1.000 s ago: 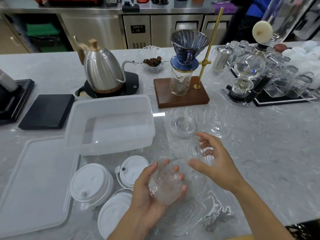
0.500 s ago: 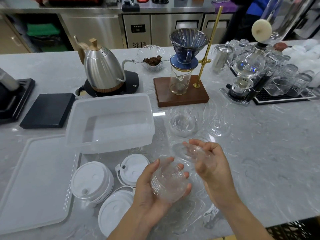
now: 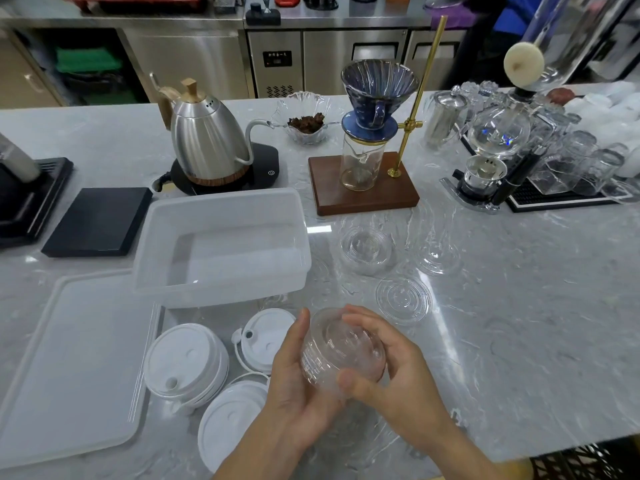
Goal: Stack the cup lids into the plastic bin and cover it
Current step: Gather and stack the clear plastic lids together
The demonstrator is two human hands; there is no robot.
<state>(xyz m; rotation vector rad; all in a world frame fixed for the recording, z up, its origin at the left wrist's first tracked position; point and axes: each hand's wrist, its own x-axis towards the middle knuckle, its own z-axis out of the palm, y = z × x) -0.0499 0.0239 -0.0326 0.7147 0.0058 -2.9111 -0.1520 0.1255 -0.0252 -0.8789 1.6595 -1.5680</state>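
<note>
Both my hands clamp one clear lid stack (image 3: 341, 349) at lower centre: left hand (image 3: 298, 379) cupped beneath, right hand (image 3: 388, 362) over it. Bin (image 3: 221, 247) sits above-left.

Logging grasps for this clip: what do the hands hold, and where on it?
Both hold one stack of clear lids: left hand cups its side, right hand grips the top rim.

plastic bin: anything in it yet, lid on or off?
Empty and uncovered. The plastic bin shows only its bare floor; its flat lid lies on the counter beside it, to its left.
</note>
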